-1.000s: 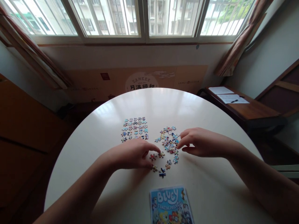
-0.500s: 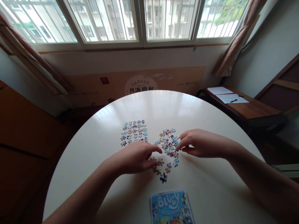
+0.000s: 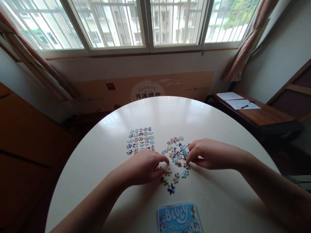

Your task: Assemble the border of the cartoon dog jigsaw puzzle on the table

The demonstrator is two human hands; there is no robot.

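Note:
Loose puzzle pieces (image 3: pixel 178 153) lie in a heap between my two hands, with several more strewn just below it. My left hand (image 3: pixel 148 166) is at the heap's left side, thumb and index finger apart, nothing between them. On the right, my right hand (image 3: pixel 202 153) touches the heap's edge with its fingertips drawn together; whatever they hold, if anything, is too small to make out. Rows of separate pieces (image 3: pixel 141 139) are laid out beyond my left hand, which covers part of the lowest row.
A blue "Bluey" picture box or booklet (image 3: pixel 179 218) lies near the front of the round white table (image 3: pixel 97 155). Papers and a pen rest on a wooden side table (image 3: pixel 272 113) at the right. Windows and curtains stand behind.
The view has tilted slightly. The fingers of my right hand have come closer together and moved slightly down at the heap's edge, by some pieces. My left hand has barely moved.

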